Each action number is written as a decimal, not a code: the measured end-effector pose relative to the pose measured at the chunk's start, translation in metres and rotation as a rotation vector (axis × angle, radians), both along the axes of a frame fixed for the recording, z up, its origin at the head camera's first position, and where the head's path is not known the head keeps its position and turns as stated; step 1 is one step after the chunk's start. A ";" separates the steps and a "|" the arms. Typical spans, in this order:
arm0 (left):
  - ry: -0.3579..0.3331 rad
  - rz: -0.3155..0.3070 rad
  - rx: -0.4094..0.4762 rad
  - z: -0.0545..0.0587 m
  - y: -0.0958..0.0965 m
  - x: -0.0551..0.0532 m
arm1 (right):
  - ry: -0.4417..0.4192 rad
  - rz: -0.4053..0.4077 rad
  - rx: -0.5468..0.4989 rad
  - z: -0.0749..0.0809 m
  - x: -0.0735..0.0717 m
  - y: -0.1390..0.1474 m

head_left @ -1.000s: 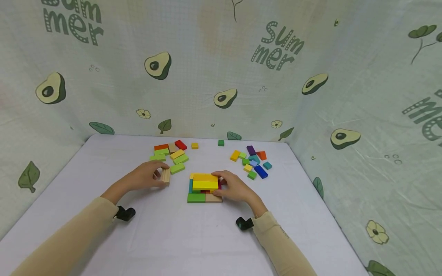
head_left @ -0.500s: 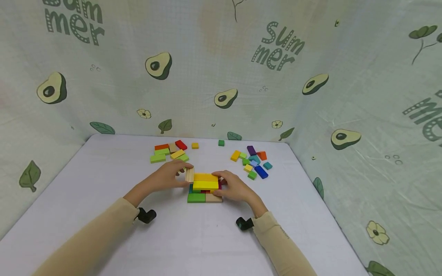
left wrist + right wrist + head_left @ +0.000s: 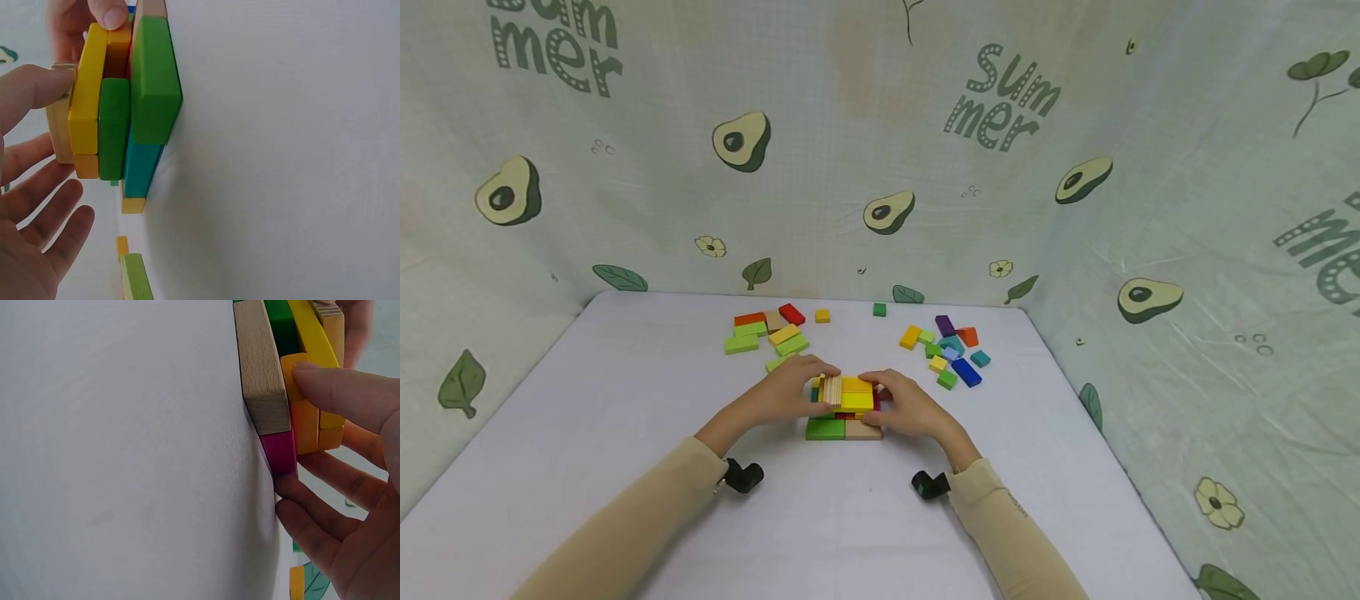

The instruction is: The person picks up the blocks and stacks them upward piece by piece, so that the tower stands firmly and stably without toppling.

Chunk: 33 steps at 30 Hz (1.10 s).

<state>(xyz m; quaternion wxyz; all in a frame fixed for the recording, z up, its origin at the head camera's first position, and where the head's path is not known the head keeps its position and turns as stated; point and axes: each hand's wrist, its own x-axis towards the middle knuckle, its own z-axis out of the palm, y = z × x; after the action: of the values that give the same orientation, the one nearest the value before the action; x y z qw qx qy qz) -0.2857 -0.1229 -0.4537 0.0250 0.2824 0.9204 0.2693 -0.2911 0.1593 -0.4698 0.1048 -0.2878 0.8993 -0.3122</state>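
Observation:
My left hand (image 3: pixel 784 392) pinches a plain wooden block with a grooved top (image 3: pixel 832 390) between thumb and fingers. That block is at the left part of the upper yellow block (image 3: pixel 857 402), on a layered stack of colored blocks. My right hand (image 3: pixel 912 407) grips the stack's right side. In the right wrist view its thumb presses an orange block (image 3: pixel 291 372), beside a bare wood block (image 3: pixel 262 375) and a magenta block (image 3: pixel 279 453). The left wrist view shows the lower layers: green block (image 3: pixel 155 87) and teal block (image 3: pixel 141 167).
Behind on the left lie loose blocks, among them lime blocks (image 3: pixel 742 345), an orange-red block (image 3: pixel 749 319) and a red block (image 3: pixel 792 313). Another loose group, with a dark blue block (image 3: pixel 966 372), lies at the back right. A green cube (image 3: pixel 879 309) sits near the rear edge.
My left hand has carried the grooved wooden block rightward from the table beside the stack to the top of it. The right hand has stayed on the stack's right side.

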 end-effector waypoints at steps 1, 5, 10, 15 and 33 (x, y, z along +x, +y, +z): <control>-0.007 0.001 0.003 0.000 0.000 0.000 | 0.000 0.000 0.000 0.000 0.000 0.000; -0.026 0.006 0.003 -0.002 0.000 0.001 | 0.002 -0.001 0.006 0.000 0.000 0.000; -0.033 0.010 0.004 -0.002 0.001 0.002 | 0.007 0.005 0.004 0.001 0.001 0.000; -0.029 0.010 0.004 -0.002 0.002 0.000 | 0.007 0.009 -0.006 0.001 0.001 0.000; -0.013 0.008 -0.028 -0.002 0.004 -0.005 | 0.005 -0.001 -0.014 0.000 0.001 0.001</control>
<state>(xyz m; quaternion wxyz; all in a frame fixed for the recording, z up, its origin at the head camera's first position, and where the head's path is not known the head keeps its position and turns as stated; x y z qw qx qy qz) -0.2907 -0.1191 -0.4553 0.0339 0.2766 0.9251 0.2581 -0.2902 0.1602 -0.4696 0.1004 -0.2887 0.8975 -0.3179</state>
